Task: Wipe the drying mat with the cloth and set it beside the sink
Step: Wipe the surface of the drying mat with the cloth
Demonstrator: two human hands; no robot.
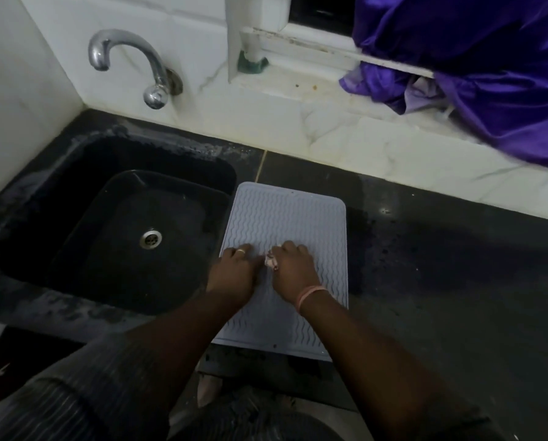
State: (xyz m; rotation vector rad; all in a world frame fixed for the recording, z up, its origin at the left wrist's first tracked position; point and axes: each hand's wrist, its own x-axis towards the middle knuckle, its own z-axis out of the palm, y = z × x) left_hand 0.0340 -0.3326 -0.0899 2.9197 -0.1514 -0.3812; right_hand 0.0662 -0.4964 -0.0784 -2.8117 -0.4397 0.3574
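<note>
Grey drying mat lies under both hands: left flat, right gripping cloth.

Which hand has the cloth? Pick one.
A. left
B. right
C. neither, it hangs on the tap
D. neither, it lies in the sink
B: the crumpled cloth sits bunched under the right hand on the mat, while the left hand presses flat beside it.

- We note the drying mat flat on the counter, just right of the sink.
- Left hand pressed on it; right hand bunching the cloth there.
</note>
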